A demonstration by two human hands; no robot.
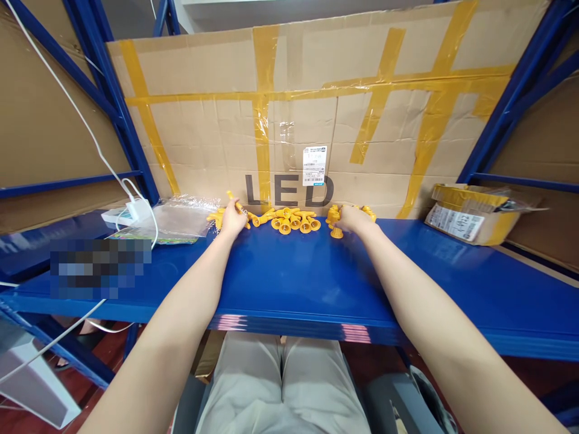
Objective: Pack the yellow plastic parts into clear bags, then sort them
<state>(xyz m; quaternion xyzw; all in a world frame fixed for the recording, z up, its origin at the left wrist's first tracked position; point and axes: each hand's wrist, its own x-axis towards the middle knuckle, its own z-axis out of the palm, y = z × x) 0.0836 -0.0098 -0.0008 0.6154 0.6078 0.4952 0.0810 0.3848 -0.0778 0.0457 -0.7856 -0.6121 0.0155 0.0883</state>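
My left hand [234,220] is closed around a slim yellow plastic piece [230,195], whose tip sticks up above the fingers. Thin metal chains hang beside it, over a small heap of yellow pieces [216,217]. In the middle lies a row of yellow trumpet-shaped pieces [295,223], flared ends towards me. To the right, my right hand [351,218] has its fingers bent down on a yellow figure-like piece [336,231] with a round base. More yellow pieces [368,212] show behind that hand, partly hidden.
A large taped cardboard sheet [217,144] marked LED stands behind the blue shelf [298,283]. Clear plastic bags [185,216] and a white plug with cables [138,210] lie at left. An opened cardboard box [470,214] sits at right. Blue uprights frame both sides.
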